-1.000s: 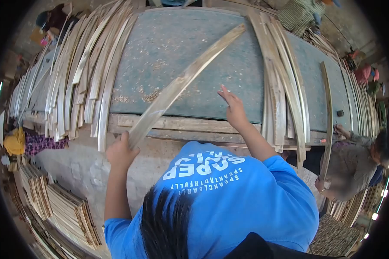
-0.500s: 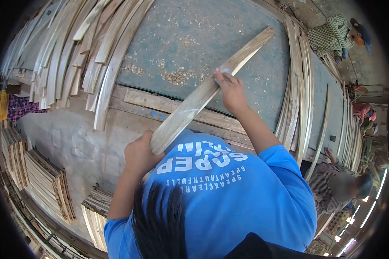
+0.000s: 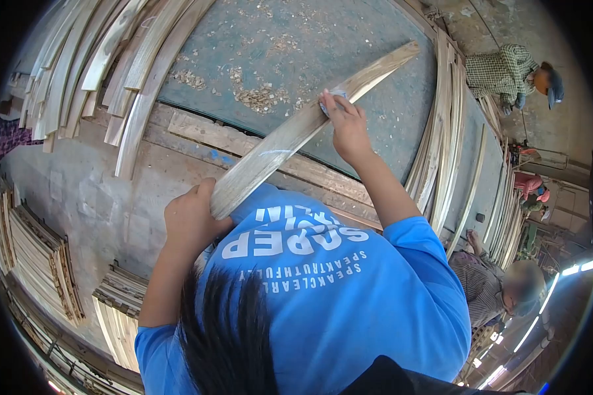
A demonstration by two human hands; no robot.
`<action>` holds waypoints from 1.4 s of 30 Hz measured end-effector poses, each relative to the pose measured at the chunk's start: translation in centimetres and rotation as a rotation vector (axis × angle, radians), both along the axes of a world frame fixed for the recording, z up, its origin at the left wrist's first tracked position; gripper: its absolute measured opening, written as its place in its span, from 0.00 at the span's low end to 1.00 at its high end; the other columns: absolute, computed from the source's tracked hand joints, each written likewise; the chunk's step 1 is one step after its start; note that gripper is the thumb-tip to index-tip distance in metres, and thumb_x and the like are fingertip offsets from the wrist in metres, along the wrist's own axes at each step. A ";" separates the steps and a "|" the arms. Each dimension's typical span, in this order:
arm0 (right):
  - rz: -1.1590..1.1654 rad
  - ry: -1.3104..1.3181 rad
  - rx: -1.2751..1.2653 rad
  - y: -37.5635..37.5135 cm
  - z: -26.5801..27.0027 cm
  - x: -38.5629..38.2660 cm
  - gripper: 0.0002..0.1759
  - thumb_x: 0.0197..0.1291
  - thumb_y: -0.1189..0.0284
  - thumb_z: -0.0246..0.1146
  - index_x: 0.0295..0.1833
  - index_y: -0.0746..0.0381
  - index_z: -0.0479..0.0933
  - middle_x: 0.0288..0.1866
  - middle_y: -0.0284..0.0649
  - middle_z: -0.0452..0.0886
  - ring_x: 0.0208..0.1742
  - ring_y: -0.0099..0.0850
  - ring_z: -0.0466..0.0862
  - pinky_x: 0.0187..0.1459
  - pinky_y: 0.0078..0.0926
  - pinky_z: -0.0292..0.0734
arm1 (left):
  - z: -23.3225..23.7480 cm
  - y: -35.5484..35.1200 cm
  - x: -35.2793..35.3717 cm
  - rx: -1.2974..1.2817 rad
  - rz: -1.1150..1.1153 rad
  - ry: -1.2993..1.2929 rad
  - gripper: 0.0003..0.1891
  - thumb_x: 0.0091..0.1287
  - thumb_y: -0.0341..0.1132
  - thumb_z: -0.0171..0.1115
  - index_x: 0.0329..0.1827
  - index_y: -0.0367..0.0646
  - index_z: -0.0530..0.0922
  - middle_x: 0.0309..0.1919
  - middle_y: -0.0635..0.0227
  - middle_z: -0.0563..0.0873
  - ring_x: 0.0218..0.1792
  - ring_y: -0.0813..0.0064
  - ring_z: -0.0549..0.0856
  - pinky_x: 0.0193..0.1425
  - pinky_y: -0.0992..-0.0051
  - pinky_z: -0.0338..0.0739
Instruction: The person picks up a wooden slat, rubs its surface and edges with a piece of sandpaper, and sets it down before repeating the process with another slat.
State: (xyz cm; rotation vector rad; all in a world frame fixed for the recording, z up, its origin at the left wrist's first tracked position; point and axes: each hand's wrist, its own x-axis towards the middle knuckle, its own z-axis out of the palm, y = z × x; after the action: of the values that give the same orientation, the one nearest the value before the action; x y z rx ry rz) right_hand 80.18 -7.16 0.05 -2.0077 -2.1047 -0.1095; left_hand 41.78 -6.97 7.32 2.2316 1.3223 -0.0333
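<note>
A long wooden slat (image 3: pixel 263 155) slants from my body out over the blue-grey tabletop, with a pale mark across its middle. My left hand (image 3: pixel 192 214) is closed around its near end, by my blue shirt. Farther along the slat, my right hand (image 3: pixel 350 131) has its fingers closed on a small pale-blue piece (image 3: pixel 333 100), pressed against the upper face of the wood. The piece is mostly hidden under the fingers, so its kind does not show. The slat's far end (image 3: pixel 410 49) points toward the table's far right.
Wood chips (image 3: pixel 260 97) lie scattered on the tabletop (image 3: pixel 375 72). Loose slats (image 3: pixel 145 85) overhang its left edge, and more slats (image 3: pixel 445 131) line the right. Stacked slats (image 3: pixel 115 296) stand at lower left. A person in a checked shirt (image 3: pixel 501 72) and another in stripes (image 3: pixel 478 283) are at the right.
The view has shifted a little, moving most things left. My right hand with the pale-blue piece sits slightly farther up the slat. My left hand keeps its hold on the near end.
</note>
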 end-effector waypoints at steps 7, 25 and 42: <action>0.083 -0.004 -0.087 -0.9 0.8 -1.3 0.42 0.58 0.89 0.50 0.81 0.60 0.62 0.70 0.37 0.82 0.73 0.43 0.76 0.69 0.49 0.66 | -0.1 -0.4 -0.1 0.033 -0.010 -0.033 0.31 0.45 0.46 0.80 0.50 0.43 0.77 0.38 0.58 0.89 0.37 0.56 0.90 0.41 0.61 0.84; -0.046 -0.010 0.074 0.3 1.8 -0.9 0.40 0.57 0.90 0.52 0.78 0.57 0.69 0.64 0.47 0.85 0.64 0.47 0.83 0.62 0.49 0.75 | 1.7 4.6 -5.3 0.236 -0.090 0.047 0.40 0.41 0.34 0.79 0.64 0.48 0.76 0.43 0.61 0.87 0.40 0.56 0.88 0.45 0.59 0.82; -0.291 0.360 0.155 4.0 -6.5 6.0 0.42 0.52 0.90 0.50 0.78 0.63 0.68 0.66 0.41 0.84 0.68 0.49 0.80 0.67 0.43 0.76 | -1.4 -4.0 -34.4 0.553 0.496 0.853 0.23 0.70 0.30 0.53 0.69 0.49 0.73 0.67 0.61 0.79 0.70 0.56 0.76 0.76 0.54 0.68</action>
State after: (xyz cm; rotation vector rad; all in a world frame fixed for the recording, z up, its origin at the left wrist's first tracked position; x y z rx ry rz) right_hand 86.19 -3.19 -6.46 -2.0472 -1.5360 0.0379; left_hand 7.37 -11.00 5.92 2.3210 2.5779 -0.5463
